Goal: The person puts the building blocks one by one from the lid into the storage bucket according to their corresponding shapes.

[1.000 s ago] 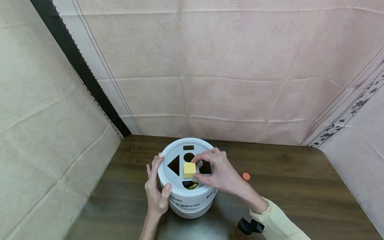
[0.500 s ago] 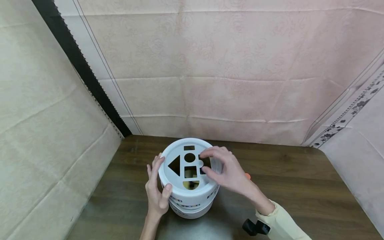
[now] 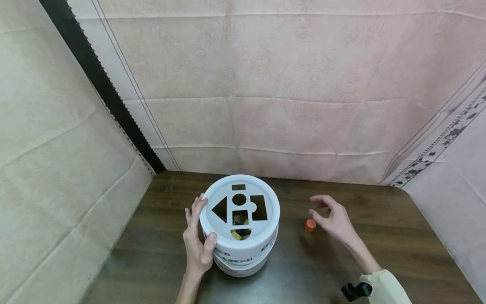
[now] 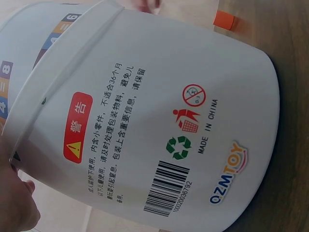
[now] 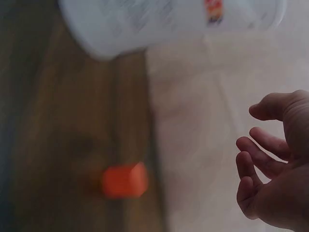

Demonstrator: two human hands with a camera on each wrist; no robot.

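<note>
A white toy bucket (image 3: 243, 261) stands upright on the table, its white lid (image 3: 216, 191) cut with shaped holes. My left hand (image 3: 199, 240) rests against the bucket's left side at the lid's rim, thumb toward the front. Just right of an orange-red cylinder block (image 3: 310, 225), my right hand (image 3: 336, 219) hovers with fingers loosely bent and nothing between them. That orange block (image 5: 124, 181) is blurred in the right wrist view, apart from the right hand (image 5: 275, 164). Yellow blocks (image 3: 239, 235) show through the lid's near holes; other contents are hidden.
The dark wooden table (image 3: 372, 236) ends at a pale patterned cloth (image 3: 284, 105) behind, with more cloth (image 3: 76, 190) on the left. A black wrist camera (image 3: 357, 291) sits at the right sleeve.
The yellow cube between my right fingers went out of sight at the lid's square hole. My right hand then moved right to the orange block. The left hand stayed put.
</note>
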